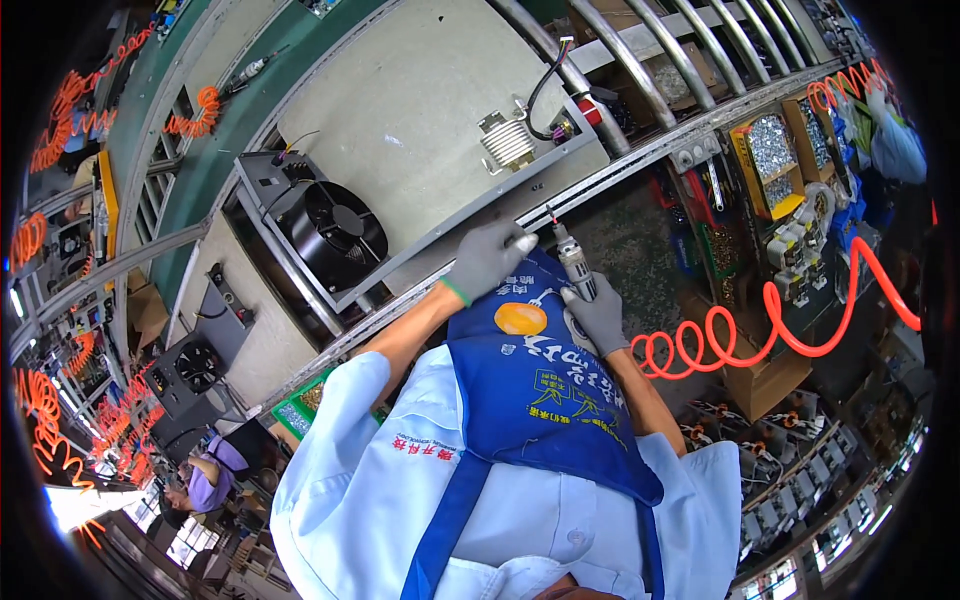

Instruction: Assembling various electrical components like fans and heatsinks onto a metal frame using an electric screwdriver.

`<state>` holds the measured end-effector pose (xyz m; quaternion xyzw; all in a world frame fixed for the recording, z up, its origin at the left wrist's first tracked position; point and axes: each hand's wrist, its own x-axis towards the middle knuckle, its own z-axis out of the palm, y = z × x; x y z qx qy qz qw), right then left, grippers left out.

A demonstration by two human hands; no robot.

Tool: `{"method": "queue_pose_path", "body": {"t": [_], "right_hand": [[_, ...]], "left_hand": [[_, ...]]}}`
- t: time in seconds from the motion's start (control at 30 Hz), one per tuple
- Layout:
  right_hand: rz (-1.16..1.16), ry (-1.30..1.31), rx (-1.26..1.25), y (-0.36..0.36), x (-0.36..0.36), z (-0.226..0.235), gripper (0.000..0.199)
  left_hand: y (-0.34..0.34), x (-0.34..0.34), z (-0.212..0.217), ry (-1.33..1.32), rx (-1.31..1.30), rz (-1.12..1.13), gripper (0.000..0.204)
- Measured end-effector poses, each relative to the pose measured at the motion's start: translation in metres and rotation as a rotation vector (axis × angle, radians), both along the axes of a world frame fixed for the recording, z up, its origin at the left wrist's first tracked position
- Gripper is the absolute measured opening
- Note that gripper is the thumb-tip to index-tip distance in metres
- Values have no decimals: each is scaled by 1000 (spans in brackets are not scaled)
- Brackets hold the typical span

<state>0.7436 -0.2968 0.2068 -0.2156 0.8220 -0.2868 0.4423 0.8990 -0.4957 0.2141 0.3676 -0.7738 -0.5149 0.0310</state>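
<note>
Operator: Light-blue work shirt [540, 525] and blue apron [490, 420] lie nearest the camera. Beyond them, which step is in hand?

Instructor: Judged by posture, tool positioning ahead of fastening. The right hand [598, 315], gloved in grey, grasps a pneumatic screwdriver [575, 262], fingers wrapped around its body. The left hand [487, 262] is near the near edge of the grey sheet-metal chassis [262, 180]. Its fingers are partly curled; whether they grip anything cannot be told.

Operator: State the screwdriver's location and orientation.

Instructor: It is in front of the apron, to the right of the left hand and on the near side of the conveyor rail [600, 182]. Its long axis slants from near right to far left, more far than left. The bit points far, toward the rail. A coiled red hose [730, 350] extends right; its connection is hidden.

Operator: What does the next move call for?

Instructor: Probably, a seated fastener, the chassis steadied by the left hand, and the bit aligned squarely before driving.
</note>
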Motion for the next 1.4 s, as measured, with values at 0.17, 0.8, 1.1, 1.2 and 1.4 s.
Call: {"method": "queue_pose_path", "body": {"t": [0.17, 0.8, 1.1, 1.2, 1.4], "right_hand": [[-12, 6, 10, 15, -7, 5, 34], [165, 13, -63, 45, -19, 15, 39], [171, -53, -42, 46, -29, 23, 39], [114, -220, -3, 45, -33, 26, 38], [157, -52, 5, 38, -30, 21, 37]], "left_hand": [[0, 8, -173, -571, 58, 84, 55], [28, -39, -68, 398, 1105, 440, 17], [32, -37, -84, 528, 1284, 397, 24], [28, -35, -85, 503, 1247, 340, 23], [11, -38, -85, 242, 1070, 248, 27]]}}
